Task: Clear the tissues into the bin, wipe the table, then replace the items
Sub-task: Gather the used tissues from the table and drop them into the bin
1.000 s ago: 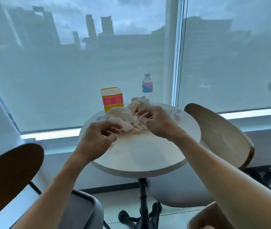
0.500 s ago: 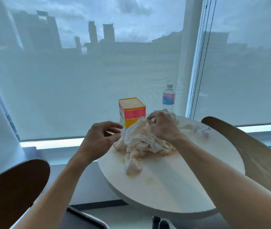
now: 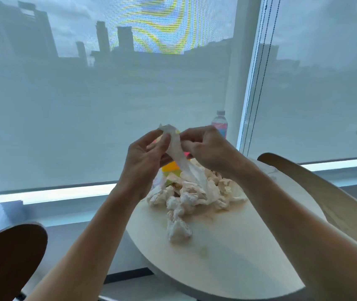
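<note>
A heap of crumpled white tissues (image 3: 191,195) lies on the round white table (image 3: 234,257), with one wad (image 3: 177,230) a little nearer to me. Both my hands are raised above the heap. My left hand (image 3: 145,158) and my right hand (image 3: 208,148) pinch the top of one long tissue (image 3: 178,152), which hangs stretched down into the pile. A yellow and pink box (image 3: 171,167) stands behind the tissues, mostly hidden by my hands. A clear water bottle (image 3: 220,122) with a pink and blue label stands at the table's far edge.
A dark wooden chair back (image 3: 5,259) is at the lower left and a light wooden chair back (image 3: 325,196) at the right of the table. A window with a lowered blind and bead cords (image 3: 253,83) lies just beyond. Faint stains mark the tabletop (image 3: 203,249).
Both hands have risen from the heap and now hold one tissue pulled up between them. The view has moved closer to the table and to the left.
</note>
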### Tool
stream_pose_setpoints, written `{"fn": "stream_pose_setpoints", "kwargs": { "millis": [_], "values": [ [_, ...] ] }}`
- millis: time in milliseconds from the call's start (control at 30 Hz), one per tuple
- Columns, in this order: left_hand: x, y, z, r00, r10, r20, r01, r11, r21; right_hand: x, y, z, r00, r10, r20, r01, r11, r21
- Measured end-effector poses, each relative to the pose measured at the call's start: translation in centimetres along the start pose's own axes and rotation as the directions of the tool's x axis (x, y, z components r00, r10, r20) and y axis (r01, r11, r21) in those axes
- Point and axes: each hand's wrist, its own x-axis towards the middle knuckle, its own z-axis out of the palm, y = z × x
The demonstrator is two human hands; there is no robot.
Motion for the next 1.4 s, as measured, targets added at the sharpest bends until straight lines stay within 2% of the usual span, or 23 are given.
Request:
{"fn": "stream_pose_setpoints", "kwargs": {
  "millis": [133, 233, 300, 367, 467, 600, 667, 733, 867, 933, 1000, 1067, 1133, 1200, 1267, 1400],
  "values": [
    [0.6, 1.0, -0.8, 0.987, 0.07, -0.147, -0.07, 0.998, 0.006, -0.6, 1.2, -1.2, 0.987, 0.079, 0.142, -0.07, 0.995, -0.067],
    [1.0, 2.3, -1.7, 0.981, 0.127, -0.15, -0.138, 0.988, -0.067, -2.2, 2.8, -1.5, 0.931, 0.226, 0.285, -0.12, 0.93, -0.346],
    [1.0, 2.9, -2.2, 0.975, 0.171, -0.141, -0.182, 0.981, -0.067, -3.0, 3.7, -1.4, 0.931, 0.25, 0.266, -0.117, 0.894, -0.432],
    [1.0, 2.9, -2.7, 0.97, 0.19, -0.152, -0.196, 0.98, -0.025, -3.0, 4.3, -1.8, 0.961, 0.224, 0.165, -0.156, 0.925, -0.346],
    [0.8, 2.0, -3.4, 0.972, 0.176, -0.154, -0.161, 0.981, 0.106, -2.5, 3.6, -2.9, 0.977, 0.212, 0.014, -0.212, 0.977, -0.016],
    [0.0, 0.4, -3.0, 0.994, 0.102, -0.048, -0.084, 0.954, 0.288, -1.9, 1.1, -2.3, 0.976, 0.182, -0.118, -0.131, 0.928, 0.349],
    [-0.5, -0.1, -2.0, 0.997, 0.064, 0.042, -0.074, 0.945, 0.319, -1.7, 0.5, -1.1, 0.975, 0.187, -0.118, -0.123, 0.901, 0.417],
    [-0.9, -0.6, -1.1, 0.994, 0.038, 0.102, -0.071, 0.938, 0.339, -1.6, 0.3, 0.3, 0.98, 0.185, -0.081, -0.141, 0.915, 0.379],
    [-0.8, -1.3, -0.9, 0.995, 0.101, 0.014, -0.099, 0.915, 0.391, -1.7, 0.7, 0.1, 0.976, 0.157, 0.152, -0.205, 0.899, 0.386],
    [-0.8, -1.5, -1.7, 0.991, 0.122, -0.059, -0.088, 0.91, 0.405, -1.6, 1.6, -0.8, 0.961, 0.201, 0.19, -0.251, 0.923, 0.292],
    [-0.7, -1.6, -2.5, 0.987, 0.118, -0.11, -0.063, 0.908, 0.413, -1.2, 3.3, -1.0, 0.969, 0.237, 0.063, -0.237, 0.971, -0.004],
    [-0.8, -1.6, -2.9, 0.985, 0.109, -0.133, -0.046, 0.911, 0.409, -0.8, 5.1, -0.3, 0.976, 0.213, -0.037, -0.212, 0.909, -0.36],
    [-1.0, -1.7, -3.1, 0.985, 0.093, -0.145, -0.026, 0.91, 0.413, -0.8, 6.2, 0.8, 0.968, 0.252, -0.017, -0.222, 0.819, -0.528],
    [-1.3, -1.9, -3.4, 0.985, 0.08, -0.153, -0.008, 0.906, 0.423, -0.8, 7.0, 1.4, 0.959, 0.283, -0.003, -0.235, 0.788, -0.569],
    [-1.7, -2.1, -3.5, 0.984, 0.072, -0.161, 0.003, 0.905, 0.426, -0.7, 7.4, 1.5, 0.968, 0.251, -0.029, -0.226, 0.808, -0.544],
    [-2.4, -2.2, -3.2, 0.983, 0.061, -0.173, 0.016, 0.91, 0.415, -0.5, 6.7, 0.4, 0.975, 0.136, -0.176, -0.199, 0.886, -0.419]
  ]
}}
